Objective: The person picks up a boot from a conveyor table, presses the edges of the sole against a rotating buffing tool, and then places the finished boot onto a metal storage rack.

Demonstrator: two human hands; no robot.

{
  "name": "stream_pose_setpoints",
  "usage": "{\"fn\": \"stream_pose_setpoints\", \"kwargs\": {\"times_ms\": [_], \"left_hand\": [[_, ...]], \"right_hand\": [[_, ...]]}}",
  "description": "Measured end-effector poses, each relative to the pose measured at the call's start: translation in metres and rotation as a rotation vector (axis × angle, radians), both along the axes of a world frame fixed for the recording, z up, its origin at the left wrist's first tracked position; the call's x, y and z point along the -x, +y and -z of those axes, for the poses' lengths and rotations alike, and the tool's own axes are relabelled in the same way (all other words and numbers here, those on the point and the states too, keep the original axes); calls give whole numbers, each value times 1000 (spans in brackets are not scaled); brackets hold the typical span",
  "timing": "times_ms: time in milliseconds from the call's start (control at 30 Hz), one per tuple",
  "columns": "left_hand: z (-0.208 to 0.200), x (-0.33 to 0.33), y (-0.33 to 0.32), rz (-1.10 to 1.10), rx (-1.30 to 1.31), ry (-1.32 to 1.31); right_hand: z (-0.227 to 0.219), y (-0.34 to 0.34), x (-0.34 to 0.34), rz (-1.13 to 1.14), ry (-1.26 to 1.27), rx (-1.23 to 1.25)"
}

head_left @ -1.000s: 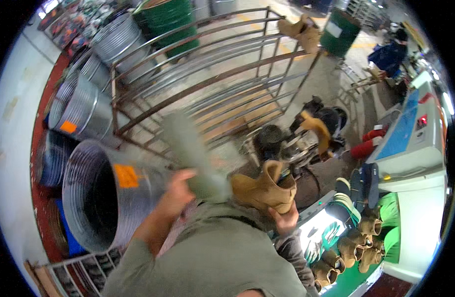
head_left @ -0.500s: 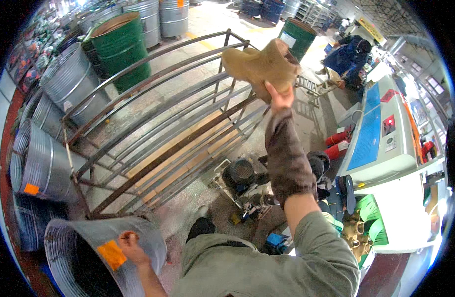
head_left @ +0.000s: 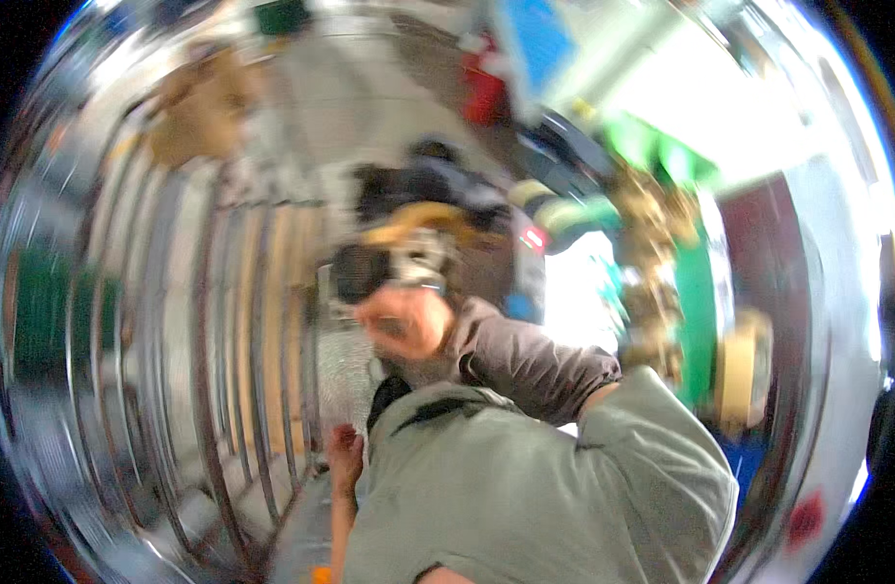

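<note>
A: Where are the person's hands in the head view?

B: The right hand [head_left: 401,323] is raised in front of the chest, on a bent arm in a grey-brown sleeve [head_left: 525,362]. It sits just below a blurred black and silver machine part [head_left: 394,265], close to it or touching; the blur hides which. The fingers look curled inward, but whether they pinch anything cannot be told

A: And the left hand?

B: The left hand [head_left: 345,457] is low, by the left edge of the grey-green shirt [head_left: 525,487]. It lies against a pale grey ribbed metal cylinder [head_left: 345,375] that stands upright just above it. The fingers seem wrapped on its lower edge; the grip itself is too smeared to tell for sure

A: What lies around them?

B: To the left runs a rack of long curved metal bars [head_left: 214,370], with wooden planks [head_left: 272,292] showing between them. A tan, leather-like object [head_left: 199,112] sits far up on the left, well apart from both hands. On the right there is a bright green machine frame [head_left: 695,311] with a cluster of tan-brown pieces [head_left: 652,243] beside it. The whole view is heavily streaked
</note>
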State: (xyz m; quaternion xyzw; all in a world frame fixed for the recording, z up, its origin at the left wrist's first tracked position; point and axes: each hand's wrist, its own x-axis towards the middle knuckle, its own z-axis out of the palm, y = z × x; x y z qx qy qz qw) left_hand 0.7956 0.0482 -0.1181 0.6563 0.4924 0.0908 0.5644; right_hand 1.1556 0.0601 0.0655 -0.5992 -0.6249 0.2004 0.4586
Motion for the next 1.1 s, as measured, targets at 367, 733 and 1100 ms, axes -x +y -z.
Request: {"fn": "stream_pose_setpoints", "kwargs": {"times_ms": [367, 733, 1100], "left_hand": [[80, -60, 45, 954, -70, 415], [48, -244, -31, 927, 86, 379], [-103, -417, -193, 1375, 232, -330]], "right_hand": [[139, -512, -69, 1720, 58, 506], [183, -653, -148, 1836, 129, 739], [-63, -538, -80, 1258, 412, 217]]}}
